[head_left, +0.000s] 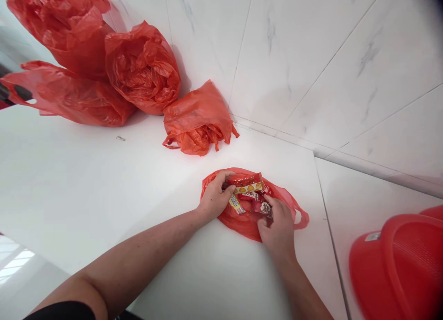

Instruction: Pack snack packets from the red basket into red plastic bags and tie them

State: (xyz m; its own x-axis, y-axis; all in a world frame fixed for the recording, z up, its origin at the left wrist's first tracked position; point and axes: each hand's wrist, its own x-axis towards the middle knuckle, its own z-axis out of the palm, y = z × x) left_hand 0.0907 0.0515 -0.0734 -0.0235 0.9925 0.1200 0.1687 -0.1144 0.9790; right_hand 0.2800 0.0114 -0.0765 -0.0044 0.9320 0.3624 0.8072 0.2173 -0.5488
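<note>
The left hand's (213,201) thumb and forefinger were parted at the left end of the red packet (246,184); whether they pinched it could not be told. The right hand's (278,225) thumb and forefinger were also apart, at the right edge of the dark packet (265,208), and their grip could not be made out either. The yellow packet (236,204) lay slanted just right of the left thumb.

All three packets were in the open bag (238,224), which lay spread on the white table (86,186) with its handle loop out to the right. They looked light, with slick, crinkly wrappers that would slide over one another; what was inside might crack if squeezed hard. The sealed ends or long edges seemed the best hold, pinched gently. The bag looked thin and limp, likely to shift and fold under the fingers, so its rim or loop would serve best.

Farther off, a small bag (199,115) sat near the wall (294,57), with a round bag (143,71) and two more bulky bags beyond, to the left. A red basket (398,264) stood at the near right.
</note>
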